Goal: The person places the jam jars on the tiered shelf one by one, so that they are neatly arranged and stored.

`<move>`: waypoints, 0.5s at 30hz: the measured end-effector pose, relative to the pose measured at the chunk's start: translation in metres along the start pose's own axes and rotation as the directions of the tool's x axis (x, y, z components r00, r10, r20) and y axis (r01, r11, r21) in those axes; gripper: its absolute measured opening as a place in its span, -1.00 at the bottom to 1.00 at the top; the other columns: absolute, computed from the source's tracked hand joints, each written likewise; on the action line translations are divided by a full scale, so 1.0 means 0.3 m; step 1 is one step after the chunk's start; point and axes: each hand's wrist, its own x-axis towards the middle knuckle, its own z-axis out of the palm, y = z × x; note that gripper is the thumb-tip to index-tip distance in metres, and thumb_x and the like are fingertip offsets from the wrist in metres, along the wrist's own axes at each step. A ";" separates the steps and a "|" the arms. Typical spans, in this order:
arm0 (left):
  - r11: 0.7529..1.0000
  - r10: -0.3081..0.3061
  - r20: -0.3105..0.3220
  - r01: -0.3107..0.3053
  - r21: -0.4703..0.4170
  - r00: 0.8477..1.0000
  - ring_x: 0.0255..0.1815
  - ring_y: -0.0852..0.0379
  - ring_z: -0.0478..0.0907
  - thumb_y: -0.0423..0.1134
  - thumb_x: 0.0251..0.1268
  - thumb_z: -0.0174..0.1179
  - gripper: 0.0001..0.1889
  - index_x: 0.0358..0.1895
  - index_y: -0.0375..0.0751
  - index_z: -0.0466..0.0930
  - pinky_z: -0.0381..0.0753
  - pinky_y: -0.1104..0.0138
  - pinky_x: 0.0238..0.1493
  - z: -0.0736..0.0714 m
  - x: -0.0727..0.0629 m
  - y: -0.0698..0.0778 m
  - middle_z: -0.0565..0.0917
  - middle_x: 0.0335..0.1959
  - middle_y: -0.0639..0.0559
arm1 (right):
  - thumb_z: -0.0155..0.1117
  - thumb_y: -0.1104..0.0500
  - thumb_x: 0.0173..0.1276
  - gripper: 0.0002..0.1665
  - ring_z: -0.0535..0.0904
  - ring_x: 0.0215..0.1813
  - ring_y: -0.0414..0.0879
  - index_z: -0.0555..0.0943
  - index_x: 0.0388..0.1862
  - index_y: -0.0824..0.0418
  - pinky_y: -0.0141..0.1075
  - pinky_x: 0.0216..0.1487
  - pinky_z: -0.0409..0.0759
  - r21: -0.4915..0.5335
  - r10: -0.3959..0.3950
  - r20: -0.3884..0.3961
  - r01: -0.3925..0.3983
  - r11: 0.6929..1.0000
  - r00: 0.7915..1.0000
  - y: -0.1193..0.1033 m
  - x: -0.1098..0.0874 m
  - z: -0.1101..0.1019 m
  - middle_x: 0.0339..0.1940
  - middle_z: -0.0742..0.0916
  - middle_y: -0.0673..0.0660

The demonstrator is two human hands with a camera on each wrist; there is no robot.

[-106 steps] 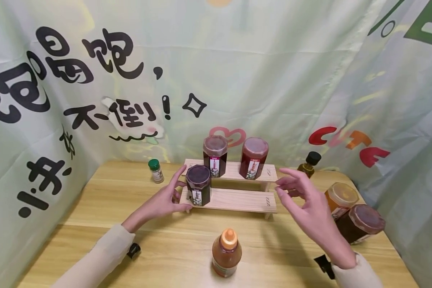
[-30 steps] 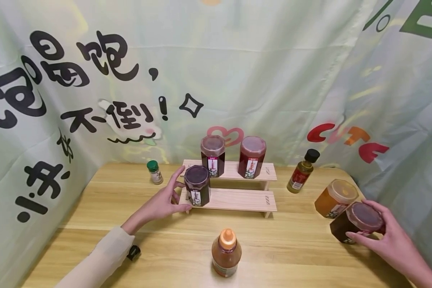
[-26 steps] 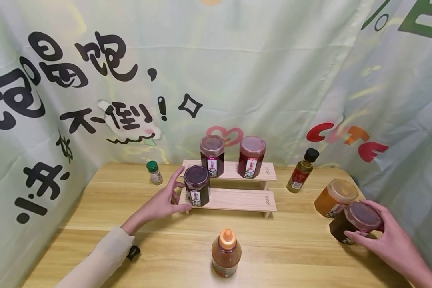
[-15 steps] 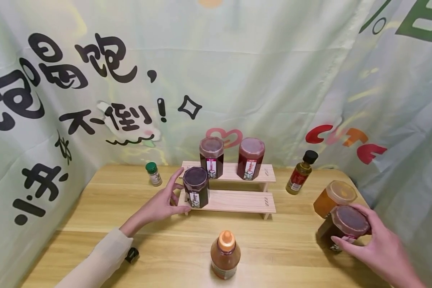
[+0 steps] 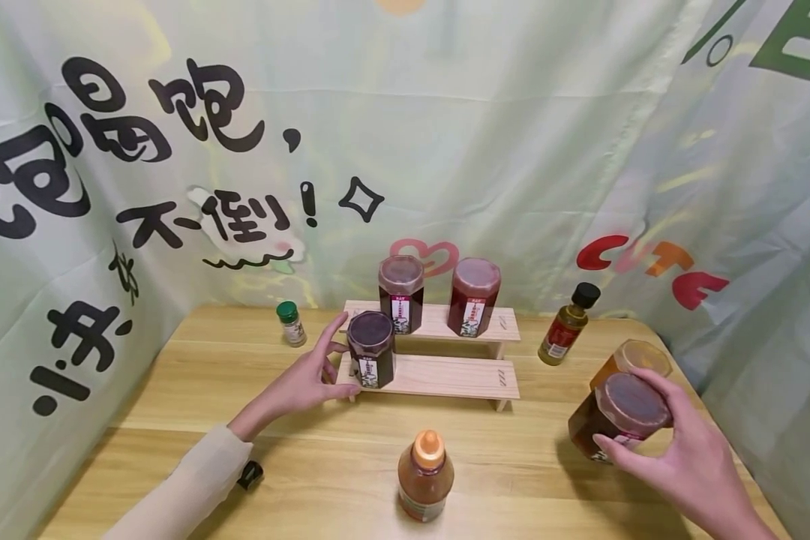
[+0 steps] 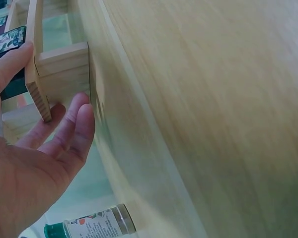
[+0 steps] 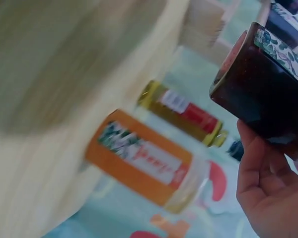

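Note:
My right hand grips a dark hexagonal jam jar, thumb in front and fingers behind. The right wrist view shows this jam jar raised and tilted. My left hand stays at the left end of the wooden two-step shelf, beside another dark jar on the lower step. Its thumb lies by the front edge and its index finger reaches up along the jar's left side. In the left wrist view the other fingers stretch loosely by the shelf's end. Two more jars stand on the upper step.
An orange jar stands behind the held jar, partly hidden. A black-capped oil bottle is right of the shelf. A green-capped shaker stands at left. An orange-capped squeeze bottle is in front. Printed cloth surrounds the table.
My right hand came from beside the shelf to the dark jar at far right, took hold of it, and carries it up and leftward. My left hand keeps its place.

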 end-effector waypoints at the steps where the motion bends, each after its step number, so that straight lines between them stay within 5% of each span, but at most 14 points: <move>1: 1.000 0.000 -0.001 0.000 0.002 1.000 -0.29 0.03 0.69 0.02 0.20 0.69 0.38 0.80 0.53 -0.32 0.75 0.12 -0.28 0.000 0.000 0.000 0.56 0.44 -0.28 | 1.01 0.07 -0.30 0.37 0.45 -0.08 -0.49 0.49 0.57 0.09 -0.48 -0.22 0.39 0.004 -0.006 -0.009 0.006 1.000 1.000 -0.013 0.004 0.002 0.10 0.69 0.11; 15: 1.000 0.023 0.001 -0.023 -0.016 1.000 -0.32 0.02 0.67 -0.04 0.22 0.69 0.36 0.82 0.44 -0.27 0.75 0.16 -0.33 0.004 0.004 -0.007 0.57 0.42 -0.34 | 0.96 0.10 -0.29 0.36 0.62 -0.19 -0.24 0.48 0.59 0.05 -0.50 -0.27 0.47 0.026 -0.100 -0.012 0.101 0.995 0.995 -0.161 0.062 0.087 0.08 0.76 0.10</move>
